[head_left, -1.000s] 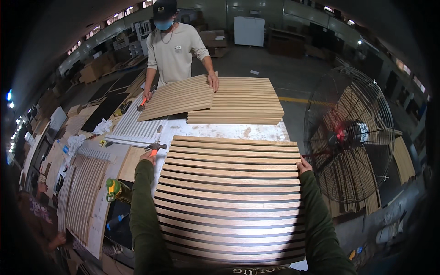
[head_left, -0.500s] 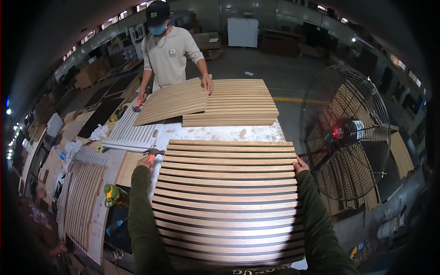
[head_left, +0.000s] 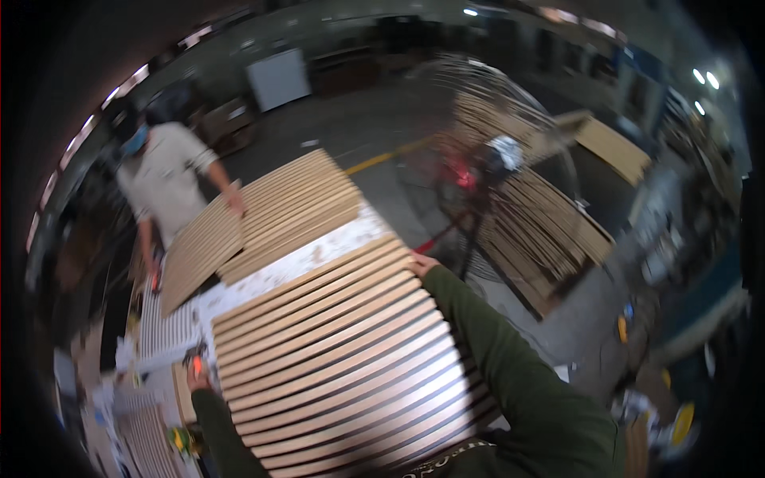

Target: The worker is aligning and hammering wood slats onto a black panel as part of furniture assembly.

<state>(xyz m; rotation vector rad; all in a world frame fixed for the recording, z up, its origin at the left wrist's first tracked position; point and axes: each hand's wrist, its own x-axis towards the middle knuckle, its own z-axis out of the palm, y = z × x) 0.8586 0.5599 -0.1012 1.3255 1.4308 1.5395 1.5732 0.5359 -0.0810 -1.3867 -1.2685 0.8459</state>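
Note:
A large slatted wood panel (head_left: 327,350), pale slats with dark gaps, lies in front of me. Beside its left edge is my left hand (head_left: 199,376), closed around the orange handle of a hammer (head_left: 196,362); the hammer's head is blurred. My right hand (head_left: 423,264) grips the panel's edge at its far right corner, fingers partly hidden. Beyond it, a co-worker (head_left: 171,175) has one hand on a tilted slatted panel (head_left: 203,251), which leans over a stack of slatted panels (head_left: 303,211). The co-worker's other hand is by something orange, too blurred to name.
A white, stained tabletop (head_left: 319,255) shows between the panels. To the right stands a large caged fan (head_left: 486,167), with more slatted boards (head_left: 550,231) behind it. At the lower left are a green and yellow bottle (head_left: 182,440) and a white ribbed panel (head_left: 169,331).
My view has swung right and tilted, so the table and co-worker appear farther left and slanted. My left hand still holds the hammer; my right hand stays at the panel's right edge.

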